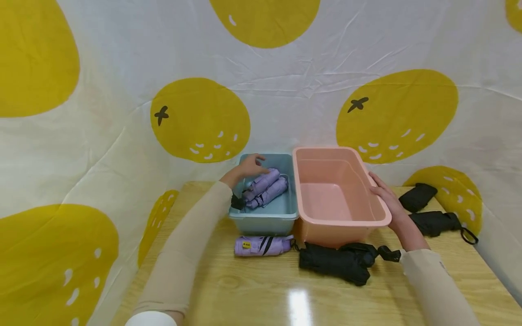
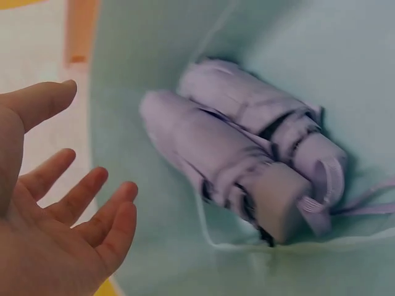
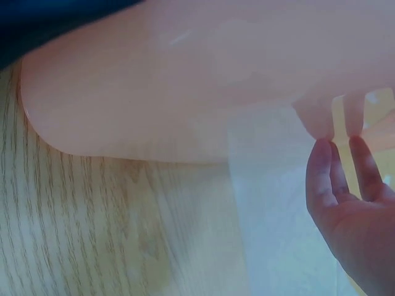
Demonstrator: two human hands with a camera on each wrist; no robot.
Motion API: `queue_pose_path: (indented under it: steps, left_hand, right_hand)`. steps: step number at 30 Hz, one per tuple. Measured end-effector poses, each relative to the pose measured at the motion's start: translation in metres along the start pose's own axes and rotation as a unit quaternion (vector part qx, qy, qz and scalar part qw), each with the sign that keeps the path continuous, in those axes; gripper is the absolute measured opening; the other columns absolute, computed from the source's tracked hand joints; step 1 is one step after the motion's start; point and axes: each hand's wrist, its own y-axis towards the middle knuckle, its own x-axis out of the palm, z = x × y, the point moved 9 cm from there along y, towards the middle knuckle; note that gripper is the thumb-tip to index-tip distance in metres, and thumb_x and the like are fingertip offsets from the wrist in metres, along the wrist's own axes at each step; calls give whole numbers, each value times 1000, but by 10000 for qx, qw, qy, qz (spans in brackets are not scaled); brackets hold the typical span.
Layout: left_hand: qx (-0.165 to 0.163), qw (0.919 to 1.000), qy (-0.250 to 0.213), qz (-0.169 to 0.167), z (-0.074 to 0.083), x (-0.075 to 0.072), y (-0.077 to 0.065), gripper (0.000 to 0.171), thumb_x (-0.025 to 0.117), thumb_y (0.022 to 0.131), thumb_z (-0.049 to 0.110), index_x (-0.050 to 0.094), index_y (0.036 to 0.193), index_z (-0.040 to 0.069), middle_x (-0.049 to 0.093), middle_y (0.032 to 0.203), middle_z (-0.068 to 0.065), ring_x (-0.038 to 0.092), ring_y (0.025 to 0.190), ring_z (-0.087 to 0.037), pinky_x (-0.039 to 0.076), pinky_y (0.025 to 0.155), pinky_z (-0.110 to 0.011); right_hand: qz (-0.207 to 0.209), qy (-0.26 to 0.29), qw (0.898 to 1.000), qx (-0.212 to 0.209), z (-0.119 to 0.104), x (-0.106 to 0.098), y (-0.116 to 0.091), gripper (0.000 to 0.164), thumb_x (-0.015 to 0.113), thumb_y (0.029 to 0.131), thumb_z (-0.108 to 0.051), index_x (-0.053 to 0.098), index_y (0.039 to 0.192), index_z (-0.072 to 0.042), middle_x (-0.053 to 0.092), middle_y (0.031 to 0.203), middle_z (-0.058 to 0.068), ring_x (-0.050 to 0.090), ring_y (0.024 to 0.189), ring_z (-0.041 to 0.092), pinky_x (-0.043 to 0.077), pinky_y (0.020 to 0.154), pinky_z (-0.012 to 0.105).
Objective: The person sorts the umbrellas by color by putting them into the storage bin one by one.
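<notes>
My left hand (image 1: 249,166) hovers over the light-blue bin (image 1: 263,224), its fingers spread and nothing in them. Below it, two folded lilac umbrellas (image 1: 263,183) lie side by side in that bin. Their handle ends and a wrist loop show in the left wrist view, where the hand (image 2: 68,228) stands apart from the lilac umbrellas (image 2: 210,142). On the right, my right hand (image 1: 387,199) rests against the outside of the pink bin (image 1: 344,222) near its rim. In the right wrist view its fingertips touch the bin's smooth wall (image 3: 154,92).
A lilac umbrella (image 1: 263,245) lies on the wooden table (image 1: 228,290) before the blue bin. A black folded umbrella (image 1: 336,262) is in front of the pink bin. Farther right lie another black umbrella (image 1: 434,222) and a black bundle (image 1: 418,197). A patterned cloth (image 1: 285,113) hangs behind.
</notes>
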Motion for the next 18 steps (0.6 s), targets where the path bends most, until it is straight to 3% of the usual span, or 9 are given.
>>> queue_pose_path:
  steps: [8, 14, 18]
  left_hand:
    - [721, 9967, -304, 199, 32, -17, -21, 56, 72, 88, 29, 50, 137, 12, 52, 132, -12, 52, 115, -28, 47, 91, -41]
    - [1412, 9870, -742, 173, 63, -19, -65, 52, 69, 92, 26, 49, 139, 13, 50, 134, -10, 54, 114, -28, 48, 91, -40]
    - [1955, 9781, -698, 123, 82, -12, -101, 48, 66, 93, 22, 50, 137, 11, 52, 132, -9, 57, 112, -27, 48, 92, -40]
  right_hand:
    - [-15, -58, 10000, 35, 1, -3, 1, 63, 38, 106, -21, 2, 157, -29, -4, 162, 7, 53, 110, -1, 46, 88, 20]
    - [-24, -74, 10000, 34, 4, -6, 2, 64, 39, 106, -21, 1, 157, -30, -6, 162, 6, 51, 113, -1, 46, 87, 20]
    - [15, -141, 9999, 33, 5, -7, 3, 64, 39, 106, -23, 1, 157, -31, -6, 162, 5, 48, 115, 0, 46, 87, 19]
